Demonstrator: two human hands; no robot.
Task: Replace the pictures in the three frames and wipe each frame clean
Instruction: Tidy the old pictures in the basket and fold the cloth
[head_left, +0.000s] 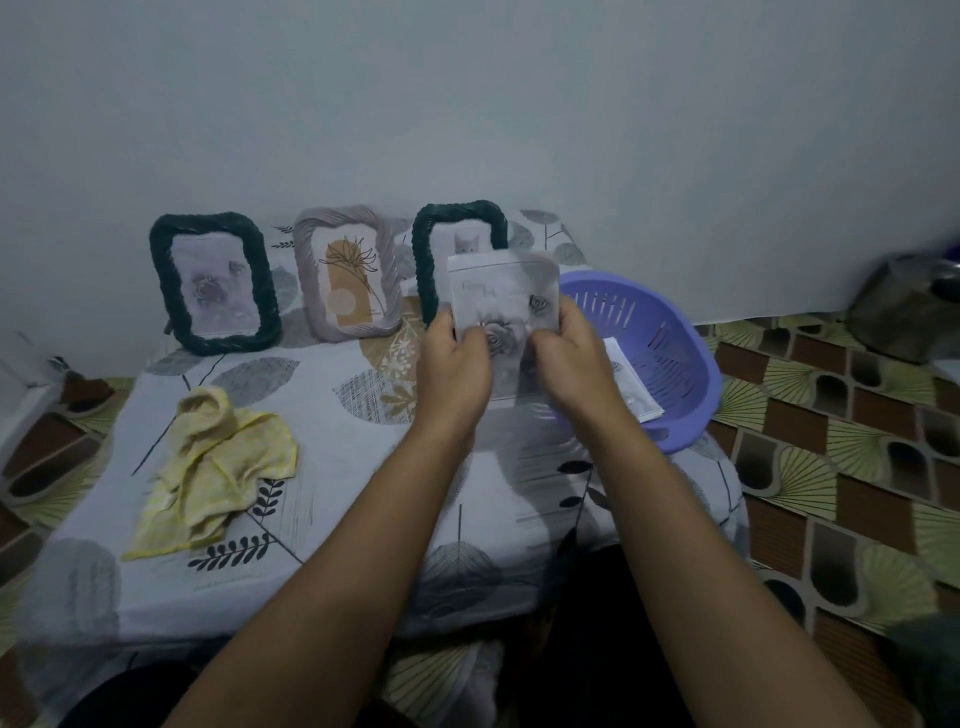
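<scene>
Three picture frames stand against the wall on a cloth-covered table (322, 415): a dark green frame (214, 283) at the left with a rose picture, a pale grey frame (347, 274) in the middle with a flower drawing, and a second dark green frame (431, 260) with a cat picture. Its lower right part is hidden behind a rose picture (501, 296), blurred, that both hands hold up in front of it. My left hand (454, 364) grips the picture's left edge and my right hand (574, 358) grips its right edge. A crumpled yellow cloth (215, 467) lies at the table's left.
A purple slotted basket (670, 358) sits at the table's right end with another white picture (631, 384) inside. A metal pot (904, 306) stands on the patterned floor at the far right. The wall rises right behind the frames.
</scene>
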